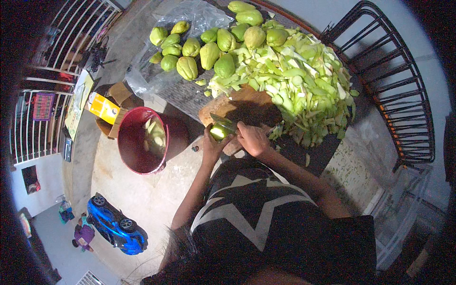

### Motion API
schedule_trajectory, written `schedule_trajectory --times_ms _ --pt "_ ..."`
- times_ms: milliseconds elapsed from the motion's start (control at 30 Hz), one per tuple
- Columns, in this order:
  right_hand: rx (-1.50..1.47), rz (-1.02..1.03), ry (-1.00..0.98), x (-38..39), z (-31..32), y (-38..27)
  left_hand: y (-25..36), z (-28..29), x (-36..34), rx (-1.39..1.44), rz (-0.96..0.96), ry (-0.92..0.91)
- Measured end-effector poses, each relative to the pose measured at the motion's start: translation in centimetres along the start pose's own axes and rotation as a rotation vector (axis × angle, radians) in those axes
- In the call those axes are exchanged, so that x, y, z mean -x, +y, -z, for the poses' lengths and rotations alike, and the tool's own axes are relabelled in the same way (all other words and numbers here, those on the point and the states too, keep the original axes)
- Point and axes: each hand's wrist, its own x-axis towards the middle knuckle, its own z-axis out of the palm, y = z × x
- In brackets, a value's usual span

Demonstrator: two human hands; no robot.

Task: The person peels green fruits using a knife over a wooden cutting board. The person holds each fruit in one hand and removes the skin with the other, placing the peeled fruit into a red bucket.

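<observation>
My left hand (211, 145) grips a green chayote-like fruit (219, 131) just above the near edge of a round wooden cutting board (247, 102). My right hand (251, 138) holds a knife (222, 119) whose blade lies against the top of that fruit. Beyond the board, a large heap of pale green cut slices (304, 80) covers the table. Several whole green fruits (209, 47) lie at the far left of the table, partly on a clear plastic bag (190, 19).
A red bucket (137, 142) holding peelings stands on the concrete floor at my left, beside a cardboard box with a yellow carton (103, 108). A blue toy car (114, 227) sits lower left. Black metal racks (403, 95) stand right; white railings far left.
</observation>
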Motion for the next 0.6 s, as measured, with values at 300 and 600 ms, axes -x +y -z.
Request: schedule_trajectory --times_ms 300,600 --pt "-0.072 0.058 0.011 0.8 -1.2 1.1 -2.1 0.0 0.6 0.053 0.005 0.003" --pt "-0.141 0.221 0.112 4.7 -0.6 1.1 -0.3 -1.0 2.2 0.239 -0.147 0.031"
